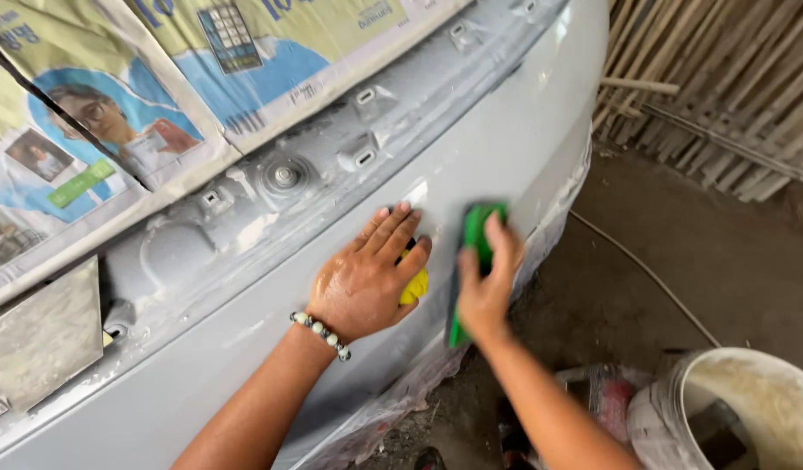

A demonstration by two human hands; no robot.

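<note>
Yellow sponge [413,285] mostly under left hand [364,280]; bucket [749,409] edge-cropped.

Left hand [366,283] lay flat on car panel [506,130], sponge [414,285] under its fingers. Right hand [488,283] just beside it to the right, pressing sanding block [471,261] against panel. Newspaper [114,104] taped above. Bucket [749,409] on floor [680,252], lower right.
</note>
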